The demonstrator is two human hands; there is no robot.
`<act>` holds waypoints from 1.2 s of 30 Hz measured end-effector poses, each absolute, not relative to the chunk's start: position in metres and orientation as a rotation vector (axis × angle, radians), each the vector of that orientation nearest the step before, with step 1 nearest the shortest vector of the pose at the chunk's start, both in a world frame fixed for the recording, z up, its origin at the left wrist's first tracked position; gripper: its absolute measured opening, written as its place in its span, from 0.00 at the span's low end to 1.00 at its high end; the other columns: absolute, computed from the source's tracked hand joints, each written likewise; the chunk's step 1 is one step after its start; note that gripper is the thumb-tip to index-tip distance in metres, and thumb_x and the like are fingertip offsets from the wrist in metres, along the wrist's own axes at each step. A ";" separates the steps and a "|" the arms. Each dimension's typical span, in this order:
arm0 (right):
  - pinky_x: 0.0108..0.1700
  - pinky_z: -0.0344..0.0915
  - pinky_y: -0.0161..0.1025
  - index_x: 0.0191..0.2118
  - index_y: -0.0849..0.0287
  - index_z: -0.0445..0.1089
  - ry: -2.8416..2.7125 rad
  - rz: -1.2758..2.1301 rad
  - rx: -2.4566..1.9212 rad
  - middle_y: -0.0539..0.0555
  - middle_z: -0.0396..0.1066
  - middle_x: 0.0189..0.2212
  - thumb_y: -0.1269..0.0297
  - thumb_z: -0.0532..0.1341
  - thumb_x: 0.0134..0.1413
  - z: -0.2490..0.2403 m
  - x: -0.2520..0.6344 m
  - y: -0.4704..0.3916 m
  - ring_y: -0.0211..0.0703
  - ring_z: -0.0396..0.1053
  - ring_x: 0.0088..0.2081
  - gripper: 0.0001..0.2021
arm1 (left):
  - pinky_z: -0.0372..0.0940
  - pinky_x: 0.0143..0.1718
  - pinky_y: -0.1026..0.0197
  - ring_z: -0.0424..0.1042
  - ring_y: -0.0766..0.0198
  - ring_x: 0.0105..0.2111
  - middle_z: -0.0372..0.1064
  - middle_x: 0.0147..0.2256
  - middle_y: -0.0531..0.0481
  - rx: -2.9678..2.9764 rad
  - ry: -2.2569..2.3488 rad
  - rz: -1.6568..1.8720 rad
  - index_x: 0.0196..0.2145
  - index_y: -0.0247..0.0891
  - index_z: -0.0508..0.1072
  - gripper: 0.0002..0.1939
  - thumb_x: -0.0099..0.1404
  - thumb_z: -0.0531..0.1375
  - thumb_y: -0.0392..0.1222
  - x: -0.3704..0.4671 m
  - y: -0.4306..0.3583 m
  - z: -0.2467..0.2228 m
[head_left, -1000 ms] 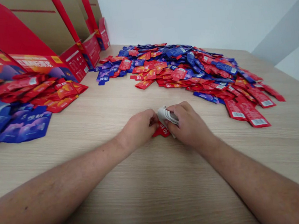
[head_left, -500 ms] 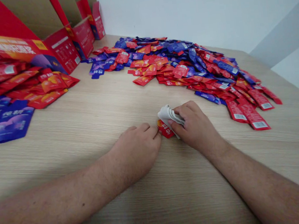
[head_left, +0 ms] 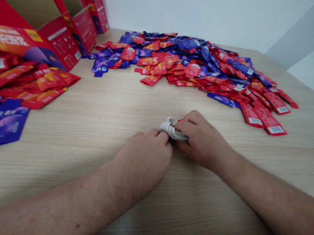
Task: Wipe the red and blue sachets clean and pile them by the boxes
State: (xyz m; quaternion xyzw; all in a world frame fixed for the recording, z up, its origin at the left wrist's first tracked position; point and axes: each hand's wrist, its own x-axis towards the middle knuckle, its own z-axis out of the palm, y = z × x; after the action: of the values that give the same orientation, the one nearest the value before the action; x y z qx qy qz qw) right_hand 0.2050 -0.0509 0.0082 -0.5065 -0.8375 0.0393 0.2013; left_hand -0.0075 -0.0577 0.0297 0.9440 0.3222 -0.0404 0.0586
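My right hand [head_left: 200, 139] is closed on a folded white cloth [head_left: 171, 129], gripping it between thumb and fingers just above the table. Only a small red bit of a sachet [head_left: 179, 121] shows beyond the cloth, by my right fingertips; cloth and fingers cover the rest. My left hand [head_left: 148, 155] is closed right beside the cloth, its fingertips meeting it. Half a second ago those fingers pinched the sachet's edge; what they grip is now mostly hidden.
A long heap of red and blue sachets [head_left: 184, 60] curves across the back and right of the table [head_left: 103, 112]. At left lie more red sachets [head_left: 48, 82] and blue ones [head_left: 3, 122], before open red cardboard boxes [head_left: 60, 41]. A white wall [head_left: 190, 5] stands behind.
The cloth and my right hand have shifted left, closer to my left hand. The cloth now covers the sachet's printed face, and a red bit shows on the far side. The view has tilted slightly.
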 end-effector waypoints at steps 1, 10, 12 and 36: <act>0.42 0.69 0.44 0.38 0.54 0.73 -2.366 0.147 -1.390 0.57 0.69 0.38 0.68 0.64 0.61 0.008 0.204 -0.051 0.51 0.69 0.42 0.02 | 0.73 0.35 0.53 0.77 0.50 0.42 0.78 0.44 0.39 2.857 0.979 -0.118 0.44 0.40 0.82 0.14 0.68 0.57 0.32 -0.007 -0.057 0.030; 0.42 0.69 0.45 0.38 0.55 0.74 -2.341 0.146 -1.389 0.58 0.70 0.38 0.67 0.64 0.60 0.008 0.209 -0.048 0.51 0.69 0.41 0.02 | 0.73 0.36 0.54 0.77 0.52 0.41 0.78 0.43 0.41 2.867 0.984 -0.126 0.43 0.41 0.82 0.15 0.68 0.56 0.31 -0.009 -0.056 0.031; 0.41 0.69 0.44 0.38 0.55 0.74 -2.352 0.151 -1.399 0.57 0.70 0.38 0.67 0.65 0.59 0.008 0.212 -0.046 0.50 0.69 0.40 0.02 | 0.74 0.36 0.54 0.77 0.52 0.41 0.78 0.44 0.41 2.861 0.998 -0.163 0.44 0.40 0.82 0.15 0.68 0.56 0.31 -0.009 -0.056 0.033; 0.42 0.67 0.47 0.36 0.56 0.71 -2.129 -0.074 -1.706 0.57 0.66 0.34 0.62 0.63 0.59 0.012 0.237 -0.038 0.54 0.69 0.40 0.04 | 0.75 0.39 0.49 0.77 0.49 0.44 0.75 0.45 0.41 2.857 0.926 -0.248 0.49 0.34 0.79 0.17 0.73 0.52 0.30 -0.009 -0.056 0.045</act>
State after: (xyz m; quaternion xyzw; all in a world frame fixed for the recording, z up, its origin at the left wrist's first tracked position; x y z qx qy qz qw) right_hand 0.2370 -0.0381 0.0118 -0.6120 -0.7635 -0.0265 0.2047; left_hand -0.0089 -0.0564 0.0449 0.9461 0.3065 -0.0823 0.0640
